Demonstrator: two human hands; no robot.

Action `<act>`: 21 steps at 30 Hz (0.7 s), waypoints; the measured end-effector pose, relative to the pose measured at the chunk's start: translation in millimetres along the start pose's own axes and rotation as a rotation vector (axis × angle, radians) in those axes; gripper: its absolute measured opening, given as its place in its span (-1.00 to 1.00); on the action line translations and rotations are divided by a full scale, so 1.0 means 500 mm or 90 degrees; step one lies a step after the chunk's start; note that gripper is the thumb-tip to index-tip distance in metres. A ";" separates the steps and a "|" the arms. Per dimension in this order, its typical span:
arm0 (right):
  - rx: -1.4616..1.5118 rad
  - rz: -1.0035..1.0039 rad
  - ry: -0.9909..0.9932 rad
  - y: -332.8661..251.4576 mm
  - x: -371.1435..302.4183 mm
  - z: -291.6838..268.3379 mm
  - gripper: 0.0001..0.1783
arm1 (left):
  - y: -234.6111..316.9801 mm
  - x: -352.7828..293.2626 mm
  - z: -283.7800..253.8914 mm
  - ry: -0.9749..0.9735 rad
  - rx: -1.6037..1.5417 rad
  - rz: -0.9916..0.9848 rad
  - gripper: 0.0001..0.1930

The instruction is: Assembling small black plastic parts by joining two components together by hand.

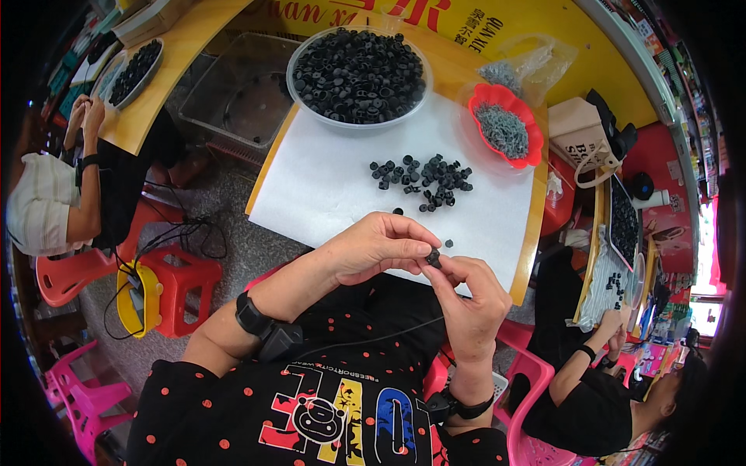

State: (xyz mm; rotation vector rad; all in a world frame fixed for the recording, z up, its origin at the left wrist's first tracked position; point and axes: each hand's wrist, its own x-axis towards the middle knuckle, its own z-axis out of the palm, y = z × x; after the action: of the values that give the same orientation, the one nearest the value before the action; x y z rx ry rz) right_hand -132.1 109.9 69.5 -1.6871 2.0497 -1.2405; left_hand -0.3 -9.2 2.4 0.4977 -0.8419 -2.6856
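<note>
In front of my chest, over the near edge of the white table top (326, 179), both hands meet at one small black plastic piece (434, 259), which looks like a cord lock part. My left hand (381, 248) pinches it between thumb and forefinger. From the other side, my right hand (468, 293) grips it with closed fingertips. Just beyond my fingers lie a loose black piece (398, 211) and a smaller black bit (449, 243). Farther off is a loose pile of similar black pieces (443, 177).
A clear tub (293, 85) heaped with black pieces stands at the far edge. Right of it, a red scalloped bowl (536, 132) holds small grey metal parts, like springs. A clear bin (210, 109) is at far left. Two other people (47, 202) (590, 404) work at side tables.
</note>
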 end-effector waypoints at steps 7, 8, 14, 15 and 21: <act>-0.001 0.006 -0.002 -0.006 0.002 -0.002 -0.79 | -0.002 -0.001 0.000 -0.006 0.020 0.009 -0.79; -0.001 0.008 -0.004 -0.007 0.002 -0.002 -0.79 | -0.003 -0.001 0.000 -0.007 0.020 0.010 -0.79; 0.008 0.011 -0.007 -0.006 0.000 -0.002 -0.80 | -0.005 -0.002 0.008 0.005 0.043 0.023 -0.75; 0.007 0.013 -0.009 -0.006 0.000 -0.003 -0.80 | -0.006 -0.002 0.009 0.005 0.035 0.020 -0.75; 0.004 0.010 -0.007 -0.008 0.000 -0.002 -0.79 | -0.004 -0.001 0.011 0.011 0.001 -0.003 -0.74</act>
State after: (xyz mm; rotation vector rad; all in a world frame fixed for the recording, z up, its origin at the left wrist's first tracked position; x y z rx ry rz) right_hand -129.9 110.5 72.8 -1.6678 2.0459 -1.2295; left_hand -2.3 -4.8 5.5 0.5226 -0.8383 -2.6818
